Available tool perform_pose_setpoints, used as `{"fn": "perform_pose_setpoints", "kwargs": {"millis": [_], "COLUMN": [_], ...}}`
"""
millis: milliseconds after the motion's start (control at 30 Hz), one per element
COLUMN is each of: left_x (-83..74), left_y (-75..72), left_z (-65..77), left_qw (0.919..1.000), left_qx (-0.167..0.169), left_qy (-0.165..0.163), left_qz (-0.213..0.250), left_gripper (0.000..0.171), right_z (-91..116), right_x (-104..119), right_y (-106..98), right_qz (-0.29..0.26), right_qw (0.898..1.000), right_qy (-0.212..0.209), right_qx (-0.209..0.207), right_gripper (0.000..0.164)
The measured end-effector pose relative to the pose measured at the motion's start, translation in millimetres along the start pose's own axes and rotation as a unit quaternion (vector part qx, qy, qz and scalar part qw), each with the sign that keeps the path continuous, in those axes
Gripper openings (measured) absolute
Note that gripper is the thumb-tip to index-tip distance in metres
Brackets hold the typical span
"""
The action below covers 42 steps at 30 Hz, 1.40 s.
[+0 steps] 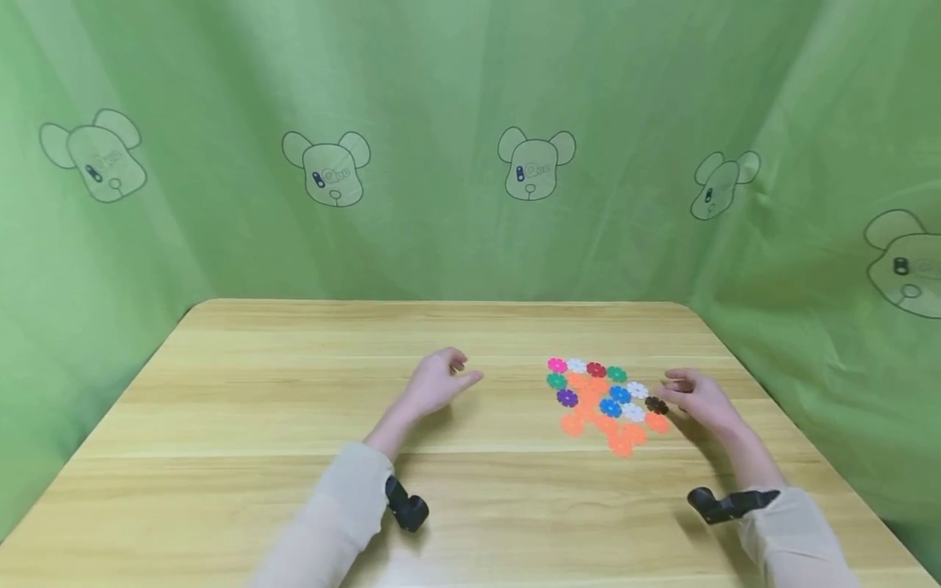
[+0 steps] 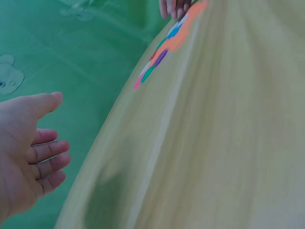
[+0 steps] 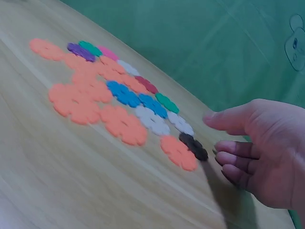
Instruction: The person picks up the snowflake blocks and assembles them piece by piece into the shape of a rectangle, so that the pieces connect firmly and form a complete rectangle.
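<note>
Flower-shaped plastic discs lie in a loose group on the right half of the table. Several orange discs (image 3: 75, 104) fill its middle and near side; two blue discs (image 3: 123, 93) and some white discs (image 3: 152, 120) lie among them. Pink (image 1: 557, 366), red (image 1: 596, 370), green (image 1: 616, 374) and purple (image 1: 567, 398) discs sit along the far and left edges. At the right end is a black disc (image 3: 193, 146), with my right hand (image 1: 698, 398) just beside it, fingers loosely bent and holding nothing. My left hand (image 1: 437, 382) hovers left of the group, thumb apart from relaxed fingers.
The wooden table (image 1: 257, 425) runs back to a green curtain (image 1: 426, 245) printed with bear heads, which also closes off both sides. A black wrist camera (image 1: 407, 504) is on the left sleeve, another camera (image 1: 728, 505) on the right.
</note>
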<state>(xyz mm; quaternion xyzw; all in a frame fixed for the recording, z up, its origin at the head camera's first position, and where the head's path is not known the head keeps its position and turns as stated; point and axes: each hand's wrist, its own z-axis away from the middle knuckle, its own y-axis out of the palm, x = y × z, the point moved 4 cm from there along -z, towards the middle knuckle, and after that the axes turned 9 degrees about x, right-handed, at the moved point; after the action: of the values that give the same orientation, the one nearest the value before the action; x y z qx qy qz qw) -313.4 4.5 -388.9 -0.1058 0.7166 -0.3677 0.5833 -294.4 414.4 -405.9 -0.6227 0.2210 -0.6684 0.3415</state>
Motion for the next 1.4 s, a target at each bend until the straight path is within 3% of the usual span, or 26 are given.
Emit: {"fn": "perform_pose_setpoints", "kwargs": {"millis": [133,267,600,933,1067,1167,1400], "left_x": [-10.3,-21.6,-48.0,-63.2,-64.2,-65.7,-71.5], "left_y": [19.2,38.3,88.9,116.5,123.9,128.2,133.4], "left_z": [-5.6,-10.1,-18.6,-26.5,-28.7,-30.2,-32.1], "left_qw": [0.9983,0.9969,0.9913,0.9904,0.9929,0.9935,0.9869], "left_qx": [0.014,0.033,0.109,0.12,0.114,0.111,0.095], "left_qy": [-0.007,-0.004,0.015,-0.001,-0.011,-0.012,-0.024], "left_qz": [0.056,0.071,0.073,0.069,0.033,-0.023,-0.128], "left_gripper": [0.038,0.035,0.041,0.038,0.037,0.038,0.032], "right_z": [0.4,2.3,2.2,0.8,0.9,0.8,0.2], "right_x": [-8.9,-10.2,-12.5,-12.2,-13.4,-14.2,-13.6], "right_y": [-0.3,0.9,3.8,6.9,7.3,7.3,7.0], "right_qz": [0.018,0.026,0.034,0.039,0.039,0.037,0.034], "right_qw": [1.0,0.999,0.998,0.998,0.998,0.998,0.998], "right_qy": [0.008,0.01,0.015,0.005,0.008,0.011,0.007], "right_qx": [0.017,0.035,0.048,0.043,0.048,0.051,0.054], "right_gripper": [0.06,0.058,0.055,0.05,0.052,0.052,0.047]}}
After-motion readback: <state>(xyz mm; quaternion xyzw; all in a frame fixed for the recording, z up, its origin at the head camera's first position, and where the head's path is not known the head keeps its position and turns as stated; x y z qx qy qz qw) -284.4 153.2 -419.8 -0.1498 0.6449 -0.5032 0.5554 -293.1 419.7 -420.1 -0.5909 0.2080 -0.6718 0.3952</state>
